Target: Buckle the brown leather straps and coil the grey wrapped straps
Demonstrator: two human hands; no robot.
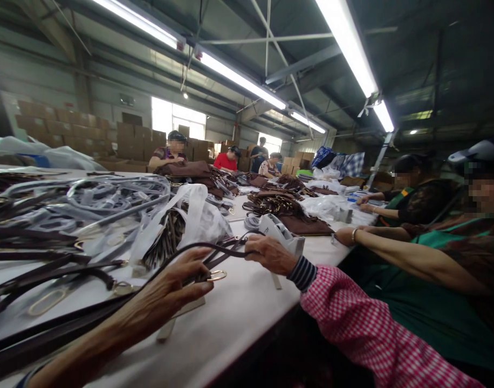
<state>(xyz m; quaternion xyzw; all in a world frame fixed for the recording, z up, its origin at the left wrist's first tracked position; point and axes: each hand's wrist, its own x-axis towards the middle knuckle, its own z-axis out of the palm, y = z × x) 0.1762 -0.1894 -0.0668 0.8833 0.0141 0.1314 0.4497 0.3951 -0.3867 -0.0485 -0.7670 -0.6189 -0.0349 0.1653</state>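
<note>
A dark brown strap (220, 247) stretches above the white table between my two hands. My right hand (271, 254), in a striped cuff and a pink checked sleeve, is closed on it with thumb and fingers pinched. Thumb and fingers of my left hand (184, 277) are bent around a dark part of the strap, from which a gold-coloured metal loop (218, 276) sticks out. What lies inside the left palm is hidden. More brown straps (53, 318) with gold fittings lie beside my left forearm.
A white plastic bag (196, 213) full of dark strips stands beyond my hands. Clear-wrapped grey straps (109, 196) are heaped at left. Brown leather pieces (279, 202) and a grey-white box (279, 231) lie ahead. A co-worker's arm (388, 253) reaches in from the right.
</note>
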